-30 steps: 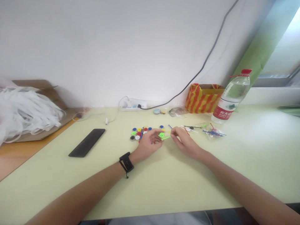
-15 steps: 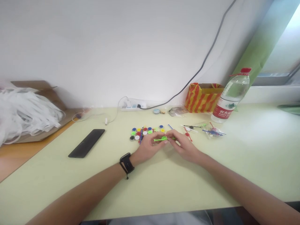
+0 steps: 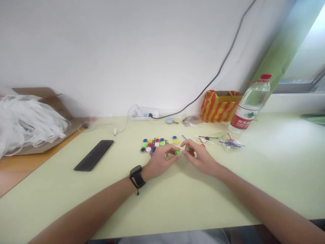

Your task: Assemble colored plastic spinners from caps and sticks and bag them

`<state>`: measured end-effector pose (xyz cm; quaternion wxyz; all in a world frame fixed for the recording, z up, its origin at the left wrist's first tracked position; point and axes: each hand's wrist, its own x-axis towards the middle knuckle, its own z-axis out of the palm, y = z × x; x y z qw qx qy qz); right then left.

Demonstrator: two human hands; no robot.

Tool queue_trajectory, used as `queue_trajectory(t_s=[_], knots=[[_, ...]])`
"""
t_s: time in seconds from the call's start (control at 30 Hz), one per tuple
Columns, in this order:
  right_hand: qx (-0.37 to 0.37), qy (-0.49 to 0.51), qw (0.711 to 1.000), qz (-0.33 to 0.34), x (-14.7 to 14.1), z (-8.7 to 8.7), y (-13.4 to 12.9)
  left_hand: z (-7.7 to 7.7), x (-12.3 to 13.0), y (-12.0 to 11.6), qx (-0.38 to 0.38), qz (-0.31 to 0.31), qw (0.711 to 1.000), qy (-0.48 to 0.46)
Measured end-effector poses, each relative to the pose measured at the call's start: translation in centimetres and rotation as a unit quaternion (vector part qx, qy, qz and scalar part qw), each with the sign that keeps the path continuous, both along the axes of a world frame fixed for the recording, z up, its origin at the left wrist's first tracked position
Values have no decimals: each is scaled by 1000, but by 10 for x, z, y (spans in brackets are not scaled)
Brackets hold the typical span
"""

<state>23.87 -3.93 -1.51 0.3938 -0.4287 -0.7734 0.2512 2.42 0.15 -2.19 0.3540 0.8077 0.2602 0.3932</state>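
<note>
**Small bright green plastic piece (image 3: 178, 152) is between the fingers of the left hand (image 3: 161, 158)**

Nearest is the bare front part of the pale green, smooth worktop (image 3: 165, 203). On the left wrist there is a black watch with a black strap (image 3: 137, 176). The grip of the left hand is narrow, thumb and fingers pinching the green piece above the worktop. The right hand (image 3: 201, 157) is just beside it, with thumb and forefinger slightly apart at the tips; a little green shows behind these fingers, but I cannot tell if its grip holds something.

To the left lies a flat, black, rectangular object (image 3: 93, 155). Just beyond the left hand are small round plastic discs in several colours (image 3: 148, 149), with a thin blue stick (image 3: 153, 146) among them. To the right lies a clear plastic bag with thin blue and red sticks (image 3: 231, 144).

Farther, a clear plastic bottle with red cap (image 3: 241, 117) stands near a red-and-yellow striped bag (image 3: 215, 108). A white power strip (image 3: 143, 114) is by the white wall (image 3: 114, 51).
</note>
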Motion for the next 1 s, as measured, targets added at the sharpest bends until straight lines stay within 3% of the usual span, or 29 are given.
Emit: queue_trajectory(t_s=[0.2,0.43,0.63,0.77,1.0], knots=[[-32,29,999,13,-1,3,-1,3,0,-1,9,-5,1000,21],[-47,78,996,-4,1,-1,5,-2,1,-2,-117,-69,989,-48],[17,84,994,-64,3,4,4,-4,1,7,-182,-27,978,-96],[54,32,997,-35,3,4,0,-5,0,12,-203,-4,974,-100],[26,41,999,-11,1,-2,-2,-6,-1,12,-217,-14,969,-118]])
